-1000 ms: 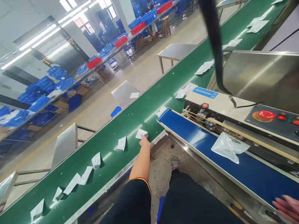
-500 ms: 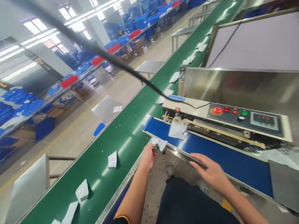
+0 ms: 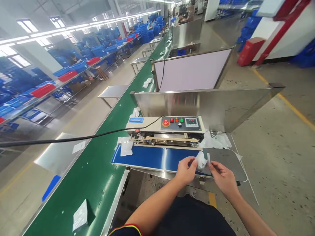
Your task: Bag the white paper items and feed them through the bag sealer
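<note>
Both my hands meet at the right end of the blue belt of a band sealer. A small white plastic bag with dark marks is between them. My left hand pinches the bag's left edge. My right hand has its fingers closed on the right edge. At the belt's left end lies another white bag, against the sealer's front. The sealer's display reads 175.
A long green conveyor runs along my left, bearing a white bag near me. Clear bags lie by the grey plate on the right. A black cable crosses in front of the sealer. Behind stands a metal panel.
The view has turned right. My left hand has moved from the conveyor's edge to the sealer belt's right end, and my right hand has closed on the bag. The bag on the blue belt has shifted left.
</note>
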Available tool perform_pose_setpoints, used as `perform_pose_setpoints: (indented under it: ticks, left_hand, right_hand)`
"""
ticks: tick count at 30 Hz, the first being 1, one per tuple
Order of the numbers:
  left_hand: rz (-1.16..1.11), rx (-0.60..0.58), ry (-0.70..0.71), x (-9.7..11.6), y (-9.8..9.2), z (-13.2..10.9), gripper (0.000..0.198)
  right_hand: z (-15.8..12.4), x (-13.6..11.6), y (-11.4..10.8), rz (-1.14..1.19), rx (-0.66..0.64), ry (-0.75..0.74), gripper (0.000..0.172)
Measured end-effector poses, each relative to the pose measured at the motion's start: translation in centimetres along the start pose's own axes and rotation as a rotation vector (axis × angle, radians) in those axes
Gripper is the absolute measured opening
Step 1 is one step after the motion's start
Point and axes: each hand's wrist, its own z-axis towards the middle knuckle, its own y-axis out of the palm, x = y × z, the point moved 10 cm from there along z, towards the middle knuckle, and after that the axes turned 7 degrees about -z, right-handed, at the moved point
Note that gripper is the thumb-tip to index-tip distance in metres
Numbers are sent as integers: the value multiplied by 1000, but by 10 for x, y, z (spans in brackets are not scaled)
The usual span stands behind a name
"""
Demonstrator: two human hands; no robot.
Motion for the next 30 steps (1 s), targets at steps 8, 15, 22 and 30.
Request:
perform_pose_setpoints:
  ticks: [8,15,22,30]
  left_hand:
    - [100,130,-199,-44,47,69,43]
    - [-129,348,-391,-81,20,81,35]
    - [-135,424,-332,-73,-36,61,42]
    - [-339,746,-218,-79,-165,-31,39]
  right_hand:
    - [40,60,-59,125,190,433,41]
    - [74,71,-21,199,70,504,39]
    - [73,56,36,199,-120,536,39]
    - [35,49,40,47,-268,538,35]
